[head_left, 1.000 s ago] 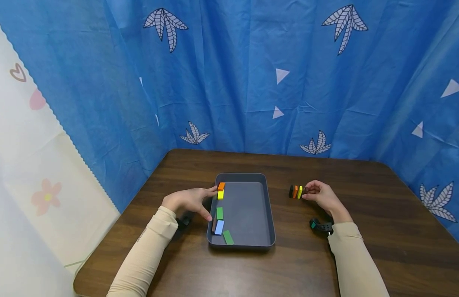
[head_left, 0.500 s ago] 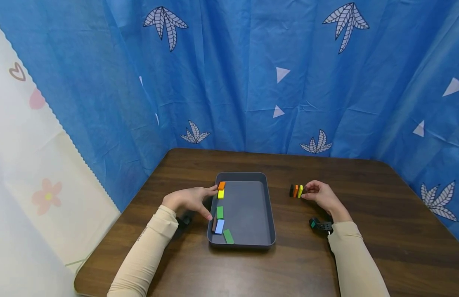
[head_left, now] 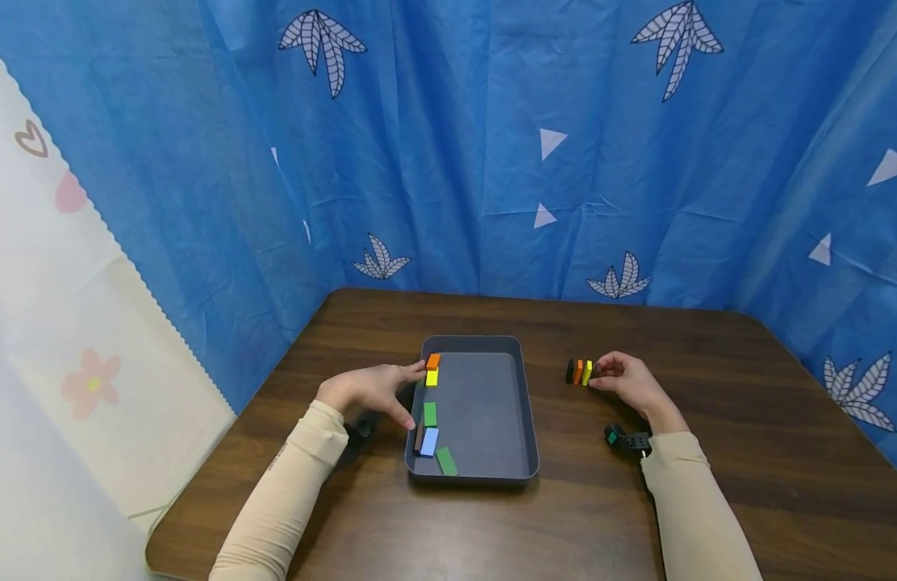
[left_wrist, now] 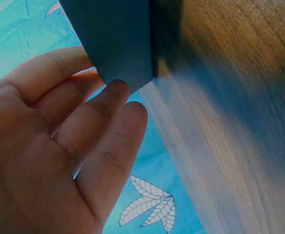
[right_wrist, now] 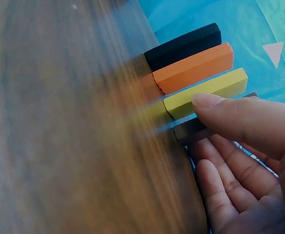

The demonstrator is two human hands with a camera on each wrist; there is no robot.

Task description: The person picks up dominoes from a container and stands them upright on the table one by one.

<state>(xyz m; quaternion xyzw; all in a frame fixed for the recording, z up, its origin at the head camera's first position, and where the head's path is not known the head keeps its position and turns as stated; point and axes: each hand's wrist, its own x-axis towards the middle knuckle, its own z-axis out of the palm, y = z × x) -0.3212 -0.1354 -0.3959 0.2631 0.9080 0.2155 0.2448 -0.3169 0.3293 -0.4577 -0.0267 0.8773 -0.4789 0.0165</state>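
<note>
Desk [head_left: 492, 528], wood-grain; curtain [head_left: 434, 121], blue; left fingers [left_wrist: 115, 151], spread, at grey tray [head_left: 485, 411]; right fingers [right_wrist: 250, 122] pinch dark brown block [right_wrist: 187, 130]

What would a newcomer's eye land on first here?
Probably the bright blue fabric curtain with white leaf prints, filling the background beyond the dark brown wooden table. Next, likely the dark grey rectangular tray mid-table, with small coloured rectangular blocks toward its left side. Then the row of standing black, orange, yellow and dark brown rectangular blocks right of the tray, with the right hand at the dark brown one.
</note>
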